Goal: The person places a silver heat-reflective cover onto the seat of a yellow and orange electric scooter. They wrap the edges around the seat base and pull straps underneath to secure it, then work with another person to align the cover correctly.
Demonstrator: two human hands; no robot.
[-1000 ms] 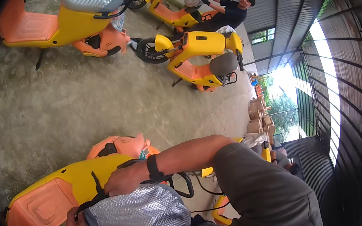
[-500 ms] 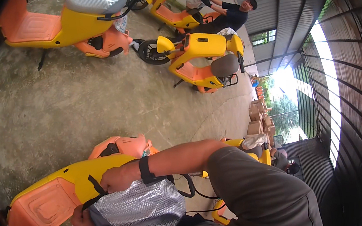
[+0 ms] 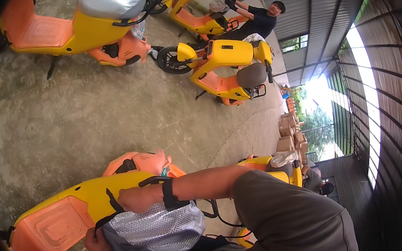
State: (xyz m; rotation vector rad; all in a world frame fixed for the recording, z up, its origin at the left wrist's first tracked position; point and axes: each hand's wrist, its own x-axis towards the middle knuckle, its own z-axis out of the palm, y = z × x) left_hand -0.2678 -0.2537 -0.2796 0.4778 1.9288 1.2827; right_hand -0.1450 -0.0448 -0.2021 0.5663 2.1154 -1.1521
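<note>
A silver quilted cover (image 3: 166, 230) with a grey fabric edge (image 3: 119, 235) wraps over the seat area of a yellow and orange scooter (image 3: 94, 196) right in front of me. My right hand (image 3: 137, 199) is closed on a black strap (image 3: 114, 201), whose loose end sticks out past the fingers. My left hand (image 3: 98, 242), with a watch on its wrist, curls at the cover's grey edge. Its fingers are closed around the lower part of the same strap. Between the two hands the strap runs tight along that edge. Part of the cover is hidden under my right forearm.
Another scooter with a silver seat cover (image 3: 113, 2) stands at the upper left. Two more yellow scooters (image 3: 227, 54) are at the upper middle, with a gloved person (image 3: 260, 18) beside them. Cardboard boxes (image 3: 285, 135) are stacked at the right. A second person (image 3: 313, 182) is partly visible.
The view has shifted slightly. My right hand has moved a little to the right along with the strap end, and a black handle now shows above its wrist. Both hands keep their grip.
</note>
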